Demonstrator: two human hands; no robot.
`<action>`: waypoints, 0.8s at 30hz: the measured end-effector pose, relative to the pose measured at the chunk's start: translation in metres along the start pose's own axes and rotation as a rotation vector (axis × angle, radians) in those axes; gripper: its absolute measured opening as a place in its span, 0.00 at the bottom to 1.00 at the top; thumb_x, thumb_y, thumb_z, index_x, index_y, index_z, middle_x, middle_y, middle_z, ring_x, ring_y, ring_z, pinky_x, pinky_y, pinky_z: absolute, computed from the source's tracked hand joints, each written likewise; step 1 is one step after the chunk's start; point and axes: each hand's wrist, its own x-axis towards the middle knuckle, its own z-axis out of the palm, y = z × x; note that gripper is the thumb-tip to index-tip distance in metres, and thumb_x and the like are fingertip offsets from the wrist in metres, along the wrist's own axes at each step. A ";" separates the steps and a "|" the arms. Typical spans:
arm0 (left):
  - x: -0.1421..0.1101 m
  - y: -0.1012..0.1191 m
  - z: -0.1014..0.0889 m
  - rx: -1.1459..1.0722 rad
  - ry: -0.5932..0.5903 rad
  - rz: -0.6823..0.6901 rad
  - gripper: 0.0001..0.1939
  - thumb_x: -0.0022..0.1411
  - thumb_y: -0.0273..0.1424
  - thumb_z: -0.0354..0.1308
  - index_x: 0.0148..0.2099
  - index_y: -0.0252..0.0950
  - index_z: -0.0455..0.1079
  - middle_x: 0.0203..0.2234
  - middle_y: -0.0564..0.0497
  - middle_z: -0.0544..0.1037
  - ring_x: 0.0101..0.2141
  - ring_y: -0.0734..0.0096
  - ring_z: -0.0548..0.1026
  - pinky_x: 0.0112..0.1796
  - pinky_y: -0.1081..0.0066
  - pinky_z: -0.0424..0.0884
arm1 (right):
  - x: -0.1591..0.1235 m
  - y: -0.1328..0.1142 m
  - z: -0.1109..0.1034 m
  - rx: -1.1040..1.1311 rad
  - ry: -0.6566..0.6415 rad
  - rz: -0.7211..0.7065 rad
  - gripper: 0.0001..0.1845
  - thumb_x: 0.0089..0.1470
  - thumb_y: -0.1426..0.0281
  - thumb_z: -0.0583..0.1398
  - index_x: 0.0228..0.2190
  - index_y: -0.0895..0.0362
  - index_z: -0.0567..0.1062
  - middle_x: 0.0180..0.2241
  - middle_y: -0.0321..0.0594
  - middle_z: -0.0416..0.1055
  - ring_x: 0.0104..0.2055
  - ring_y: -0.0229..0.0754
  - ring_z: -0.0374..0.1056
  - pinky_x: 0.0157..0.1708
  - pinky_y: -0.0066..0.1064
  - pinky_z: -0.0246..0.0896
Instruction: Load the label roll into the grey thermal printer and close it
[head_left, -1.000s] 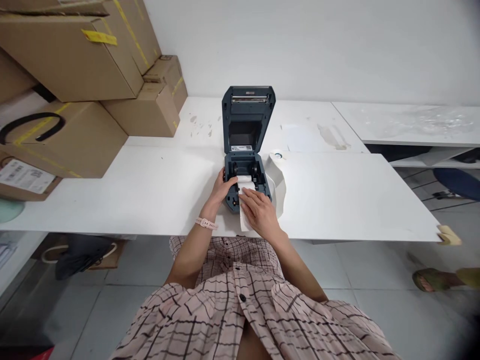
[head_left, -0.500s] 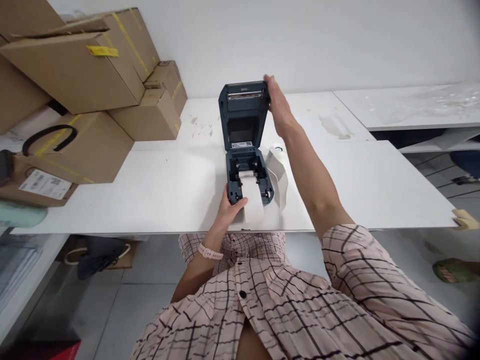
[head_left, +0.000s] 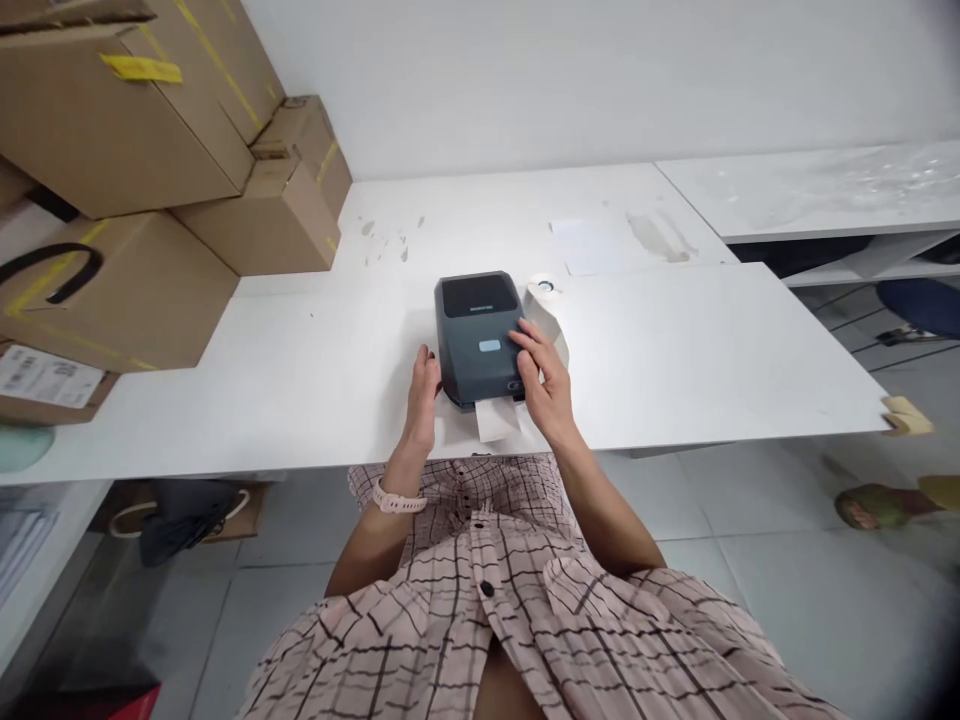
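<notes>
A dark blue-grey label printer (head_left: 469, 365) sits near the table's front edge with its lid down. From its front slot sticks a white label strip (head_left: 496, 420). My right hand (head_left: 549, 390) lies on the lid's right front part, fingers spread and pressing nothing that I can see grasped. Along the printer's left side stands my left hand (head_left: 422, 395), its fingers straight; whether it touches the casing I cannot tell. A loose curl of white paper (head_left: 553, 330) with a small roll (head_left: 544, 287) lies to the printer's right, partly behind my right hand.
Cardboard boxes (head_left: 127, 290) are stacked on the left of the white table (head_left: 675, 350). A pale sheet (head_left: 576, 248) lies towards the wall. Clear plastic wrap (head_left: 847, 185) covers part of the surface at the back right. Another person's foot (head_left: 862, 507) shows on the floor at right.
The printer's raised lid has come down and now covers the inside. My right hand moved down with it onto the top, and my left hand shifted from the front to the left side.
</notes>
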 end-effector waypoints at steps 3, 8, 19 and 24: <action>0.003 0.002 0.012 -0.021 -0.020 -0.014 0.45 0.64 0.56 0.58 0.76 0.46 0.51 0.75 0.48 0.53 0.73 0.51 0.53 0.70 0.53 0.58 | -0.012 0.017 0.006 0.076 0.052 0.150 0.24 0.66 0.52 0.56 0.60 0.43 0.71 0.69 0.40 0.62 0.73 0.52 0.55 0.72 0.56 0.50; 0.003 0.000 0.020 -0.057 -0.041 0.024 0.39 0.64 0.50 0.62 0.72 0.43 0.59 0.69 0.43 0.66 0.68 0.48 0.65 0.65 0.52 0.66 | -0.012 0.037 0.009 0.457 -0.044 0.562 0.51 0.53 0.45 0.64 0.70 0.47 0.54 0.73 0.47 0.53 0.74 0.57 0.52 0.71 0.57 0.53; 0.003 -0.014 0.018 -0.001 -0.041 0.116 0.37 0.65 0.53 0.59 0.70 0.44 0.59 0.67 0.42 0.66 0.65 0.49 0.67 0.60 0.55 0.71 | -0.017 0.040 0.012 0.326 -0.055 0.436 0.49 0.57 0.40 0.58 0.71 0.49 0.54 0.72 0.46 0.56 0.75 0.57 0.49 0.73 0.52 0.50; -0.055 -0.029 0.022 0.177 0.315 0.231 0.26 0.64 0.54 0.59 0.55 0.42 0.69 0.48 0.44 0.76 0.47 0.62 0.75 0.46 0.63 0.74 | -0.018 0.041 0.012 0.349 -0.031 0.452 0.46 0.57 0.42 0.59 0.69 0.47 0.57 0.72 0.43 0.56 0.75 0.55 0.50 0.73 0.52 0.47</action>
